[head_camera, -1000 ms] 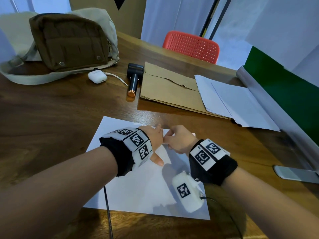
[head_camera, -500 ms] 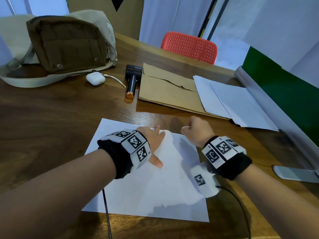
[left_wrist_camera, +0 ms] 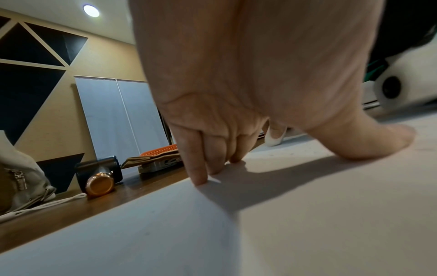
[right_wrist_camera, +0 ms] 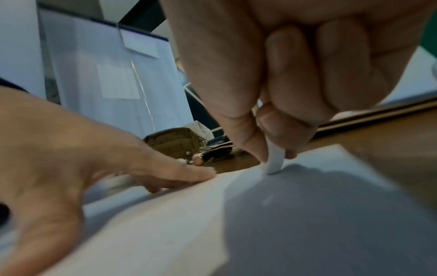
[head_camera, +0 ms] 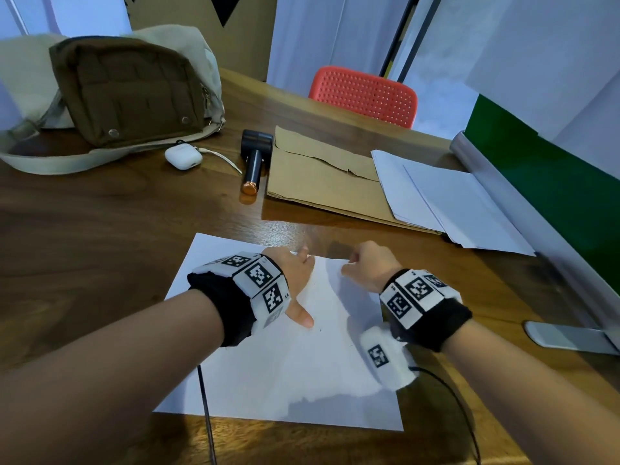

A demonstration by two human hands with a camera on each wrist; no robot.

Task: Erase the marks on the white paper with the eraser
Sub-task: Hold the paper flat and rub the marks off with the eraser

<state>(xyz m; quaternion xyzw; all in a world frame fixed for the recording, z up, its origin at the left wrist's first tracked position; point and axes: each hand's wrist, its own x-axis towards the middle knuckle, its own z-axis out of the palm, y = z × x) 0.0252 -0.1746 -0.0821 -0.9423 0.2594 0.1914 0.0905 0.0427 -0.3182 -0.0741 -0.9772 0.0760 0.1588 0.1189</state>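
A white sheet of paper [head_camera: 288, 374] lies on the wooden table in front of me. My left hand [head_camera: 295, 273] presses down on its far edge with straight fingers [left_wrist_camera: 198, 175] and the thumb spread on the sheet. My right hand [head_camera: 364, 265] is beside it at the far edge and pinches a small white eraser [right_wrist_camera: 274, 162] between thumb and forefinger. The eraser's tip touches the paper [right_wrist_camera: 260, 224]. The eraser is also visible past the left hand in the left wrist view, eraser [left_wrist_camera: 274, 140]. A few faint marks show near my left thumb.
Beyond the paper lie a brown envelope [head_camera: 322, 179], white sheets [head_camera: 446, 203], a black and copper tool [head_camera: 253, 162], a white earbud case [head_camera: 183, 156] and a bag [head_camera: 127, 88]. A red chair [head_camera: 364, 94] stands behind the table. A green board [head_camera: 550, 182] borders the right.
My right hand moved right, away from the left hand, then came back a little toward it along the paper's far edge. The left hand stayed pressed on the sheet.
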